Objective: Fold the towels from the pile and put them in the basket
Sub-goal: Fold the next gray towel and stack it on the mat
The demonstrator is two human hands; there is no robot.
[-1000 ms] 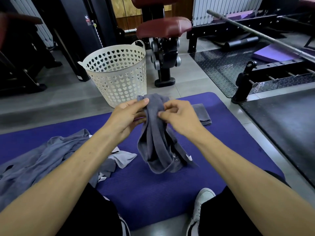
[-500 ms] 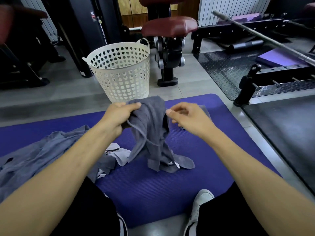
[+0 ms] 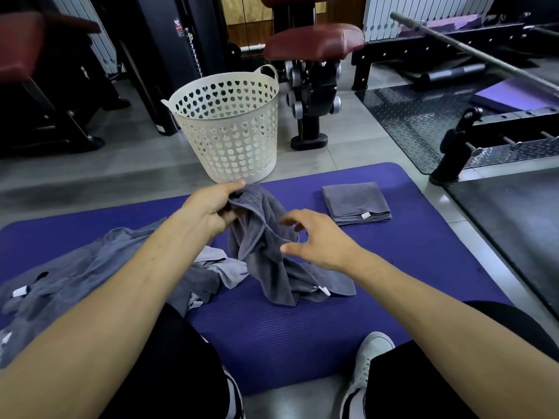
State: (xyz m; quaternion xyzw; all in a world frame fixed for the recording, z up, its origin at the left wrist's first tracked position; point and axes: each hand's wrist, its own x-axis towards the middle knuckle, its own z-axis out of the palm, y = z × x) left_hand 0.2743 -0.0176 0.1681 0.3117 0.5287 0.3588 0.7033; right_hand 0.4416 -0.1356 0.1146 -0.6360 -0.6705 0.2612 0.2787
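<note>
The person's left hand (image 3: 216, 207) is pinching the top edge of a crumpled dark grey terry towel (image 3: 269, 249), holding it up so that its lower end is trailing onto a ribbed purple foam exercise mat (image 3: 302, 334). The right hand (image 3: 317, 237) is hovering just in front of the towel with fingers spread and loosely bent, gripping nothing; whether its fingertips are touching the cloth cannot be told. To the left of the lifted towel, a loose pile of grey towels (image 3: 69, 276) with small white labels is lying on the mat, partly under the left forearm. To the right, near the mat's far corner, a neatly folded grey towel (image 3: 355, 202) is lying flat. Just beyond the mat's far edge, a cream plastic basket (image 3: 233, 137) with heart-shaped holes and a loop handle is standing upright on the grey tiled floor (image 3: 121, 176). Behind it, a black gym machine with a dark red padded seat (image 3: 314, 43) is standing.
</note>
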